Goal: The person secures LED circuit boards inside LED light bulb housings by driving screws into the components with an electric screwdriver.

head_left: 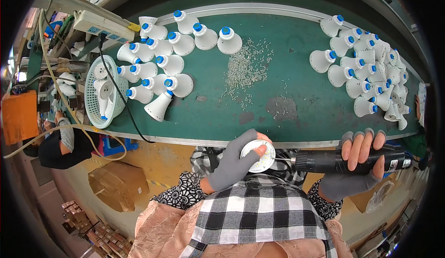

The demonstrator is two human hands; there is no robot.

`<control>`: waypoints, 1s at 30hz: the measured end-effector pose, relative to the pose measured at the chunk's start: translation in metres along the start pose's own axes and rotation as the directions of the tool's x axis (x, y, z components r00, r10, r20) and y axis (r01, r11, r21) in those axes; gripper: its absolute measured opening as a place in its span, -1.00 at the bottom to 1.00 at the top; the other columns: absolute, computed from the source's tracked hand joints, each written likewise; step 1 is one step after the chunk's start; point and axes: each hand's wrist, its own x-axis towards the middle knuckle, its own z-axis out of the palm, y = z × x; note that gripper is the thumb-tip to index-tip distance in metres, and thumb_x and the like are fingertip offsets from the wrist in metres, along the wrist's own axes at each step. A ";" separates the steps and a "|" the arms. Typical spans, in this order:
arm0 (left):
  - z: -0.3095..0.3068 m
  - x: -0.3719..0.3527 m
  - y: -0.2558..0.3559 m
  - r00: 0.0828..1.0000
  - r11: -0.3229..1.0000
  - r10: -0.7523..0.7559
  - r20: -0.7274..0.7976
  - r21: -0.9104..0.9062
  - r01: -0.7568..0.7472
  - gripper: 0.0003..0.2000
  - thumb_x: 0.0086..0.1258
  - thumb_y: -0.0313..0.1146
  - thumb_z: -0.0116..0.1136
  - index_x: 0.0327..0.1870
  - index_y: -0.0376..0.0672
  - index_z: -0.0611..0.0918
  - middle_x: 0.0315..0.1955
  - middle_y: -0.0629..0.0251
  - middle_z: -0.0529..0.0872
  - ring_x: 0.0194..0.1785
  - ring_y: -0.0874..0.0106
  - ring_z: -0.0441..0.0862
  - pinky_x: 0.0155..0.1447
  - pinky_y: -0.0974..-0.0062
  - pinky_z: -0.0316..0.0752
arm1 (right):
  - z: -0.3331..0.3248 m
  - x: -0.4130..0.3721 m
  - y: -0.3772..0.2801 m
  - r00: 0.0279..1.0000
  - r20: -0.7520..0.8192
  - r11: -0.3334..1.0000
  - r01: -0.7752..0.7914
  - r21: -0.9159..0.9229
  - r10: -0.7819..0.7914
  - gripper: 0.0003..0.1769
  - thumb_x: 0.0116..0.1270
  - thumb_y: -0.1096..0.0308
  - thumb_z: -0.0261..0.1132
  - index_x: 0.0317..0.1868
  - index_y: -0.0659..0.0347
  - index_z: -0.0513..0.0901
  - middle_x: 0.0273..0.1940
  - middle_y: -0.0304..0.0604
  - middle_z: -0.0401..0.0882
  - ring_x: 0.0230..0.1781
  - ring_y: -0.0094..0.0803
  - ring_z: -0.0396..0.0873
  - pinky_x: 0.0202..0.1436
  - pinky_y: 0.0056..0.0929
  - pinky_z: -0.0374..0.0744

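Observation:
My left hand [236, 161], in a grey fingerless glove, grips a round white lamp part [260, 158] whose flat face is turned toward the right. My right hand [359, 165], gloved the same way, is wrapped round a black electric screwdriver [320, 161] lying level. The thin tip of the tool reaches the face of the lamp part; whether a screw sits there is too small to tell. Beyond the hands, a heap of small screws [245, 68] is spread over the green tabletop [208, 116].
White lamp housings with blue caps stand in a left group [181, 43] and a right group [357, 88]. A pale green basket [89, 96] holds more parts. A black cable [121, 89] crosses the table's left side. Another person [58, 149] is at far left.

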 end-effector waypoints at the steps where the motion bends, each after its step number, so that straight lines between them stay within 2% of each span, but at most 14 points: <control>1: 0.000 0.000 -0.001 0.999 0.999 0.025 -0.024 0.030 -0.024 -0.76 0.40 -0.29 0.07 -0.06 -0.24 0.60 -0.25 0.31 0.67 -0.16 0.56 0.61 -0.07 0.58 0.50 | 0.000 -0.002 0.000 1.000 -0.008 1.000 0.008 -0.001 -0.008 -0.74 0.31 0.26 0.20 -0.15 0.11 0.29 -0.54 -0.29 0.29 -0.64 -0.50 0.40 -0.43 -0.42 0.44; 4: -0.001 0.000 -0.009 0.993 0.996 0.071 -0.098 0.069 -0.064 -0.77 0.39 -0.30 0.07 -0.08 -0.24 0.61 -0.25 0.31 0.67 -0.18 0.56 0.61 -0.09 0.58 0.50 | 0.003 -0.010 -0.001 1.000 -0.005 0.999 0.021 -0.049 -0.021 -0.72 0.30 0.25 0.22 -0.13 0.12 0.29 -0.53 -0.26 0.33 -0.62 -0.46 0.43 -0.41 -0.38 0.46; 5: -0.001 0.000 -0.008 0.993 0.996 0.070 -0.100 0.065 -0.064 -0.77 0.39 -0.29 0.09 -0.08 -0.24 0.61 -0.25 0.30 0.64 -0.17 0.54 0.60 -0.06 0.57 0.49 | 0.005 -0.010 0.001 0.997 0.066 0.996 0.030 -0.080 -0.025 -0.77 0.32 0.28 0.19 -0.16 0.15 0.33 -0.52 -0.32 0.26 -0.58 -0.55 0.35 -0.37 -0.49 0.40; 9: 0.000 0.000 -0.008 0.989 0.990 0.109 -0.104 0.099 -0.099 -0.78 0.38 -0.30 0.12 -0.10 -0.23 0.62 -0.25 0.27 0.59 -0.14 0.48 0.55 0.00 0.51 0.45 | 0.009 -0.012 0.006 0.995 0.085 0.985 0.066 -0.158 -0.053 -0.75 0.30 0.23 0.20 -0.18 0.13 0.32 -0.54 -0.32 0.26 -0.62 -0.54 0.35 -0.38 -0.50 0.39; 13: 0.001 0.001 -0.006 0.977 0.967 0.196 -0.084 0.185 -0.178 -0.81 0.36 -0.32 0.13 -0.12 -0.21 0.63 -0.26 0.26 0.59 -0.12 0.42 0.53 0.01 0.47 0.42 | 0.014 -0.012 0.013 0.997 0.061 0.984 0.066 -0.165 -0.057 -0.75 0.31 0.24 0.20 -0.19 0.12 0.30 -0.54 -0.33 0.25 -0.61 -0.54 0.35 -0.39 -0.50 0.38; 16: -0.002 0.000 -0.005 0.980 0.954 0.189 -0.058 0.249 -0.169 -0.79 0.35 -0.36 0.11 -0.08 -0.24 0.63 -0.15 0.28 0.58 -0.07 0.48 0.54 0.04 0.50 0.42 | 0.014 -0.012 0.013 0.997 0.067 0.984 0.049 -0.171 -0.038 -0.75 0.31 0.24 0.20 -0.18 0.12 0.30 -0.55 -0.33 0.24 -0.60 -0.54 0.34 -0.39 -0.50 0.37; 25: -0.002 0.001 -0.008 0.966 0.924 0.256 -0.045 0.304 -0.231 -0.80 0.36 -0.37 0.12 -0.08 -0.22 0.63 -0.14 0.25 0.59 -0.05 0.44 0.55 0.07 0.46 0.43 | 0.012 -0.012 0.015 0.997 0.051 0.985 0.063 -0.160 -0.055 -0.74 0.31 0.23 0.20 -0.15 0.13 0.32 -0.54 -0.34 0.24 -0.59 -0.54 0.34 -0.39 -0.49 0.37; 28: 0.002 0.001 -0.005 0.957 0.937 0.279 -0.081 0.243 -0.252 -0.85 0.31 -0.40 0.15 -0.15 -0.19 0.64 -0.25 0.28 0.61 -0.10 0.37 0.49 0.03 0.44 0.39 | 0.014 -0.012 0.017 0.997 0.031 0.986 0.069 -0.155 -0.065 -0.74 0.31 0.24 0.20 -0.15 0.13 0.32 -0.53 -0.33 0.24 -0.59 -0.54 0.34 -0.39 -0.50 0.37; 30: 0.003 0.001 -0.003 0.955 0.933 0.288 -0.077 0.249 -0.261 -0.85 0.31 -0.40 0.15 -0.15 -0.19 0.63 -0.25 0.28 0.61 -0.10 0.36 0.48 0.03 0.43 0.39 | 0.015 -0.011 0.016 0.998 0.033 0.983 0.060 -0.174 -0.055 -0.74 0.31 0.24 0.21 -0.14 0.13 0.33 -0.52 -0.33 0.24 -0.58 -0.55 0.34 -0.39 -0.50 0.37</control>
